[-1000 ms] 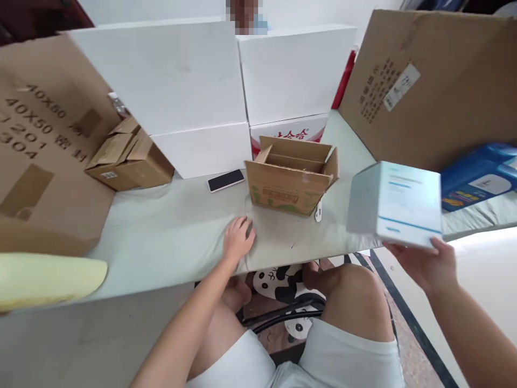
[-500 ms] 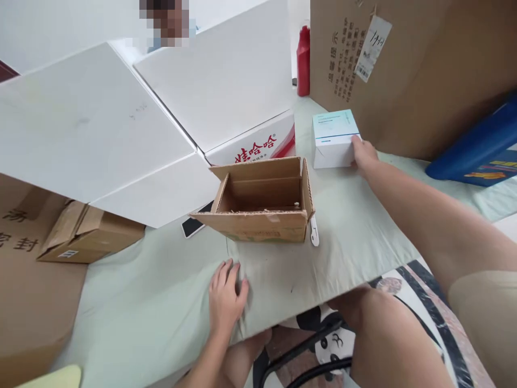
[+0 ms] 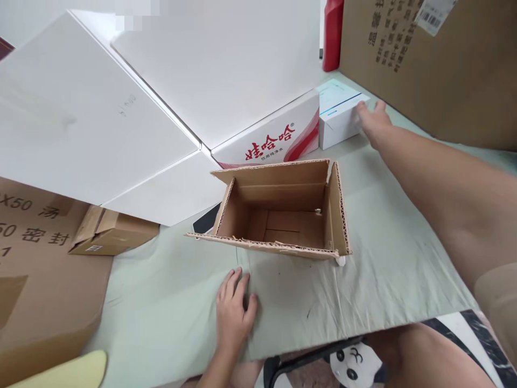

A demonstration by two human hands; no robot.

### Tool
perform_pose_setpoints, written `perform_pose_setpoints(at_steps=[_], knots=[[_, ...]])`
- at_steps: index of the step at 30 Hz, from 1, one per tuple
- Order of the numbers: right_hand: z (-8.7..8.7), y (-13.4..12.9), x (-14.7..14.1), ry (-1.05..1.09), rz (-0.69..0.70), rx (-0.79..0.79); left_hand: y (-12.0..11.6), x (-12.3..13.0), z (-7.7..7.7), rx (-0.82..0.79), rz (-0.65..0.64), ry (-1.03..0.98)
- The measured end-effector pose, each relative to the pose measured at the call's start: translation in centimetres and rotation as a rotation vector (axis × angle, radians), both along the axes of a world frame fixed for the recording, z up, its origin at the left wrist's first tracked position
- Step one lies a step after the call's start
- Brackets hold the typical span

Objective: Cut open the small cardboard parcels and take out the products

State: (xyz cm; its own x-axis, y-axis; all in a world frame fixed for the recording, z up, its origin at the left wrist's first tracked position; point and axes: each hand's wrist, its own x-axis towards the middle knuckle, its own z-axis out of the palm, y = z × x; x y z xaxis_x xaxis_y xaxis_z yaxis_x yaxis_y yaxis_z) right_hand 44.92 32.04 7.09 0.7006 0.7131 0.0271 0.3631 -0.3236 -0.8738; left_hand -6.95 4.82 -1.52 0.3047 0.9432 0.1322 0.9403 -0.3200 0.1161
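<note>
My left hand (image 3: pixel 235 312) lies on the green cloth (image 3: pixel 161 302) with its fingers apart, holding nothing. At the upper right my right hand (image 3: pixel 375 122) is at the right end of a white and light-blue box (image 3: pixel 342 121), fingers apart, with the fingertips near or against its edge. That box stands beside the white carton with red lettering (image 3: pixel 270 143). Between my hands is an open brown cardboard box (image 3: pixel 283 207), its flaps up and only small scraps showing inside. A dark flat object (image 3: pixel 205 220) sticks out at its left side.
Large white boxes (image 3: pixel 133 108) fill the upper left. A large brown carton (image 3: pixel 44 280) and a smaller one (image 3: pixel 117 231) stand on the left. A red bottle (image 3: pixel 333 35) and another large carton (image 3: pixel 436 81) are at the back right. The cloth edge runs along my legs.
The view has shifted. The white and light-blue box now stands against the red-lettered carton, where a gap was before. My right hand's fingers have spread. My left hand remains on the cloth.
</note>
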Motion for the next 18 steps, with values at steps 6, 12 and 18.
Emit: perform_pose_setpoints(at_steps=[6,12,18], knots=[[6.3,-7.2,-6.5,0.262,0.232,0.157,0.1,0.7,0.6,-0.009,0.006,-0.011],[10.4,-17.6,-13.6,0.498,0.53,-0.213,-0.2,1.8,1.6,-0.05,0.029,-0.04],[9.6,-23.7,-12.7,0.593,0.381,-0.387,-0.7,2.5,2.3,-0.06,0.056,-0.08]])
